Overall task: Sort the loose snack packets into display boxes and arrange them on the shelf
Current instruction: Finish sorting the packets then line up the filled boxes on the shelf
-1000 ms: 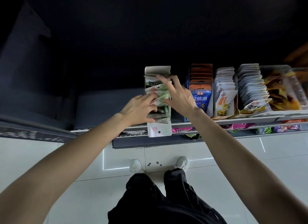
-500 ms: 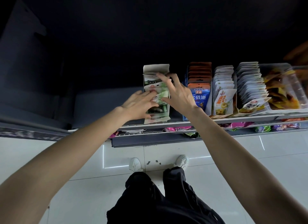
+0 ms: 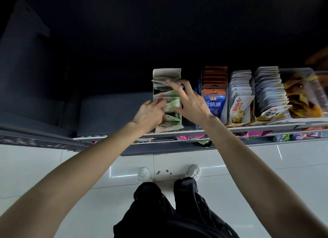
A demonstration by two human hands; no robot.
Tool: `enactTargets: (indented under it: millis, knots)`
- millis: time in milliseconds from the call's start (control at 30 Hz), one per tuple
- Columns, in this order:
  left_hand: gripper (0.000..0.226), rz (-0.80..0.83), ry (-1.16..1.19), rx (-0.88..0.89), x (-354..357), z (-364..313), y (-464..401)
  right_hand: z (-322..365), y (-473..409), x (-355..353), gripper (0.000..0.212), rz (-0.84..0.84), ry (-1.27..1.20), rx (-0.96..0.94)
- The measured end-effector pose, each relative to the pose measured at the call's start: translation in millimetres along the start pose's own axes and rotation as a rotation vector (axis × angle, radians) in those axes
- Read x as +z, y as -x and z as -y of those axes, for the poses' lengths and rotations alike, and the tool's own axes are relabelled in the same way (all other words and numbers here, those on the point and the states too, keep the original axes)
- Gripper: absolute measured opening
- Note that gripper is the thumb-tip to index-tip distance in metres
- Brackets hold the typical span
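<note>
Green snack packets [image 3: 171,104] stand in a loose, uneven row inside a narrow white display box [image 3: 166,73] at the left end of the stocked stretch of the shelf [image 3: 204,131]. The left hand [image 3: 150,114] has its fingers curled into the near half of that row, gripping packets from the left side. The right hand [image 3: 190,100] is spread flat with straight fingers, pressing the far packets and the box's right side.

By my reading, the sorting is well advanced: to the right stand a box of orange-topped blue packets [image 3: 213,96], a box of white packets with yellow print [image 3: 240,103], a full row of grey-white packets [image 3: 269,96], and a clear tub of yellow-orange snacks [image 3: 305,99], all neatly filed. What seems left is straightening the green row, and perhaps filling the bare shelf further left. Loose pink and purple packets [image 3: 190,137] lie on the shelf below, possibly unsorted.

The blue packet reads "正巢" in a red badge and "值派" below; other labels are too small to read.
</note>
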State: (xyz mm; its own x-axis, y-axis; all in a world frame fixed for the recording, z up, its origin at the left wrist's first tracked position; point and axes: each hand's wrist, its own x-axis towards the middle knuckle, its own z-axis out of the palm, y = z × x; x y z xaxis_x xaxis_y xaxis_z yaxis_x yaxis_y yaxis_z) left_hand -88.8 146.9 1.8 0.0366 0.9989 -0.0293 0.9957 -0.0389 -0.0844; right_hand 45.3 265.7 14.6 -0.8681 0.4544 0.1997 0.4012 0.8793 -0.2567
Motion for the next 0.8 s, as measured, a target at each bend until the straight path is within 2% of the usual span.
enactTargets:
  millis: [100,167,333,400,467,533,633,800]
  knots:
    - [0.016,-0.086,0.102,-0.005,6.8,5.8,1.9,-2.8,9.9,0.9,0.112,0.020,-0.015,-0.049]
    - [0.020,-0.133,0.144,-0.005,5.9,6.9,4.4,0.1,16.4,9.0,0.119,0.014,0.058,-0.022]
    - [0.026,-0.311,0.203,0.000,8.6,13.2,18.4,11.5,12.8,20.1,0.111,-0.094,0.124,0.091]
    - [0.036,-0.317,0.195,0.012,9.1,15.0,27.7,12.7,10.6,21.6,0.109,-0.123,0.108,0.105]
    - [0.029,-0.311,0.224,0.081,13.4,14.6,35.9,12.7,10.2,23.9,0.111,-0.115,0.096,0.094]
    - [0.020,-0.214,0.284,0.159,14.9,11.3,38.9,12.7,10.3,25.0,0.113,-0.111,0.094,0.090]
    - [0.028,0.158,0.395,0.083,5.9,7.5,25.5,12.2,9.5,23.4,0.112,-0.108,0.097,0.096]
    - [0.026,0.361,0.356,0.062,-4.2,7.3,5.2,12.0,9.2,22.4,0.111,-0.076,0.098,0.109]
